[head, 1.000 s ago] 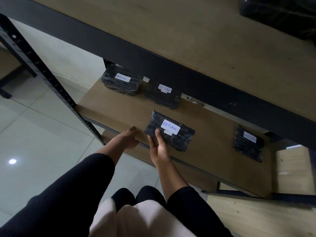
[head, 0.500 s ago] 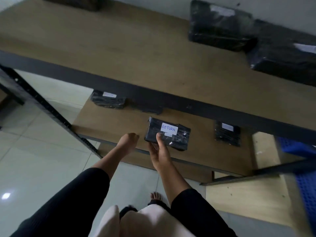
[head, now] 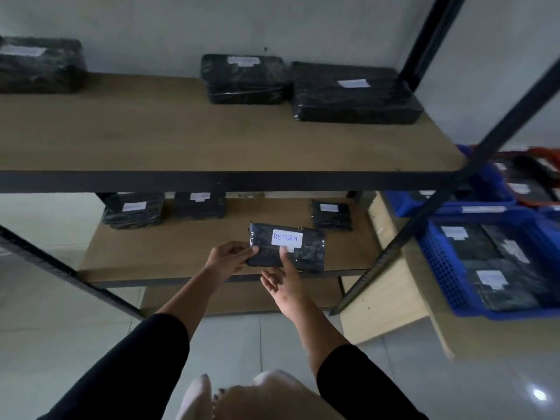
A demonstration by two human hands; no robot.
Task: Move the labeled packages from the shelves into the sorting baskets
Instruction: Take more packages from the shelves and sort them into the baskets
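Lifted since a sec ago, RETURN pkg now sits above lower shelf, left hand pinching its left edge, right hand under w/ thumb on top; next: carry right to blue basket.

Dim room; a lamp glints off the floor tiles, baskets right of it smeared, edges bowed.

A stockroom: metal shelving, wrapped labeled packages (blue baskets alongside)
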